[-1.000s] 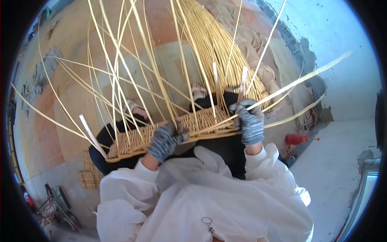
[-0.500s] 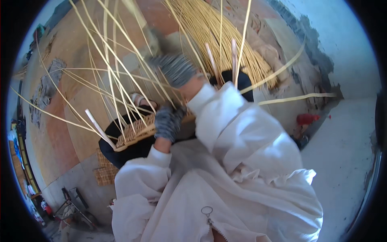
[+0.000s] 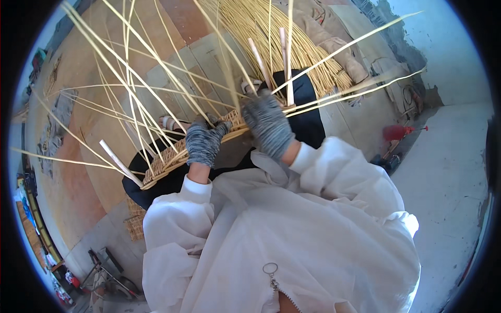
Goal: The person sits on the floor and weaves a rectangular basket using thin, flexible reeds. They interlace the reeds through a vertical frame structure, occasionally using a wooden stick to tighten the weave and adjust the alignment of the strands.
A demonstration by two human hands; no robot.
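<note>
A partly woven wicker basket lies across my lap, its long rim running from lower left to upper right. Many pale wicker rods stand up and fan out from it. My left hand, in a grey knitted glove, is closed over the basket's edge near its middle. My right hand, gloved alike and slightly blurred, is closed at the edge just to the right, where a blurred rod runs into its fingers. Thick peeled sticks rise at the basket's ends, a left stick and a right stick.
A large bundle of wicker rods lies on the floor at the far right. A red bottle stands by the right wall. Another woven piece lies at lower left. Dark cloth covers my lap, and long rods stick out on both sides.
My right hand has come down and back from beyond the basket to its edge, right of my left hand. My left hand has moved slightly left and farther from me. Several rods have swung.
</note>
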